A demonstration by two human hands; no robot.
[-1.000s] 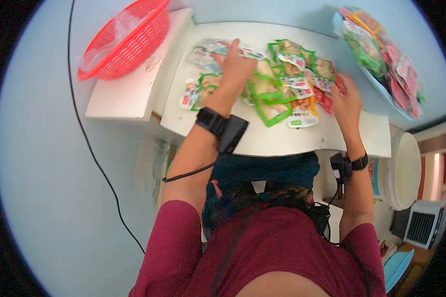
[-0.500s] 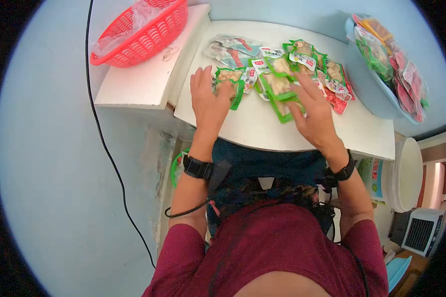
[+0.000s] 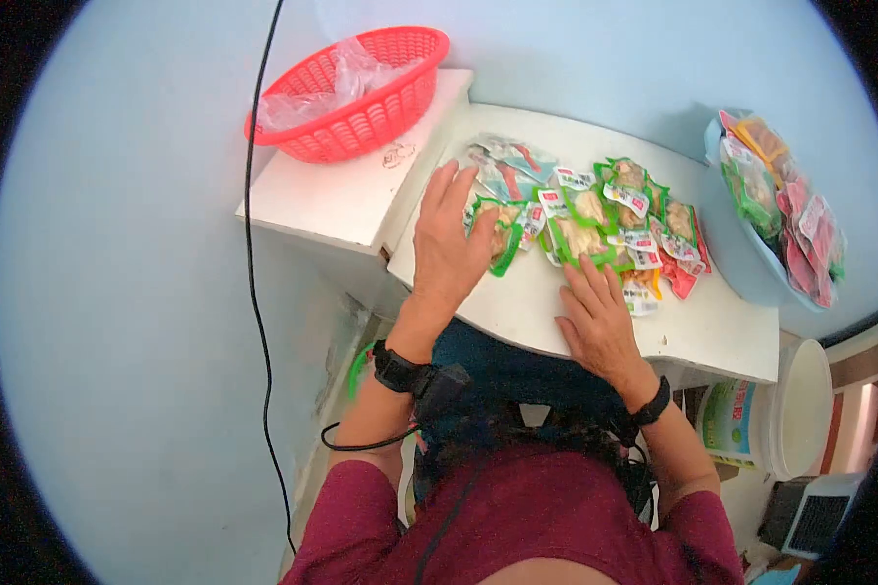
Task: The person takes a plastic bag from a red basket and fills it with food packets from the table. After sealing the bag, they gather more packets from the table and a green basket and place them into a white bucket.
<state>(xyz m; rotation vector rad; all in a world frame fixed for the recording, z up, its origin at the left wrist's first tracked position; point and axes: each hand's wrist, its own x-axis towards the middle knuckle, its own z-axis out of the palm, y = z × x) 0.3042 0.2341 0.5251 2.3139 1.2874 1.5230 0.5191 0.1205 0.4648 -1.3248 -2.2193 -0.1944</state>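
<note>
With fingers spread, my left hand (image 3: 449,244) rests over a green-edged snack packet (image 3: 502,239), its thumb on the packet and the fingertips beyond it. Behind lie clear-and-blue packets with red marks (image 3: 505,161). My right hand (image 3: 600,322) lies open and flat at the near edge of a packet pile, its fingertips by a green-edged packet with pale contents (image 3: 578,239). Just right of those fingertips is an orange-edged packet (image 3: 642,288). More green packets (image 3: 626,177) and a red packet (image 3: 681,276) make up the pile's far and right parts.
The packets lie on a white table (image 3: 517,317) with a curved front. A red plastic basket (image 3: 371,122) holding clear bags stands on a white ledge (image 3: 312,205) at left. At right is a light-blue basin (image 3: 737,258) full of packets. A white bucket (image 3: 800,409) sits below.
My right hand has drawn back from over the pile toward the table's front, leaving an orange-edged packet visible. My left hand stays at its packet. The camera view has shifted.
</note>
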